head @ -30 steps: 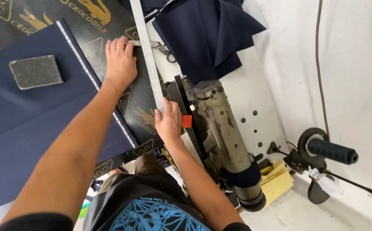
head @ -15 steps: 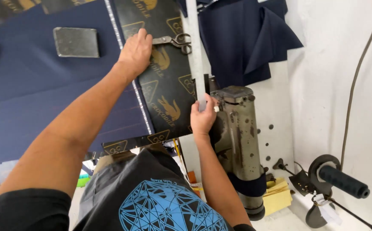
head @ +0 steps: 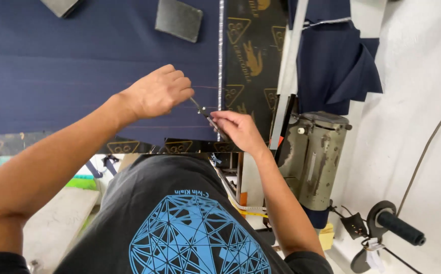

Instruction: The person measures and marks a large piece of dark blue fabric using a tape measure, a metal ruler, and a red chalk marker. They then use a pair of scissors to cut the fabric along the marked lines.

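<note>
Overhead, navy cloth [head: 78, 76] covers table beside sewing machine [head: 314, 157].

Two grey weights [head: 179, 19] (one cut off), one scissors [head: 206, 114], one sewing machine [head: 316, 157]

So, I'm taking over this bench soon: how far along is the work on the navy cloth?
Done: the navy cloth lies spread flat, held by a grey weight. In hand: the left hand and right hand meet at its white edge, sharing a small metal tool, probably snips. Left: nothing sits under the sewing machine; folded navy pieces wait beside it.
</note>
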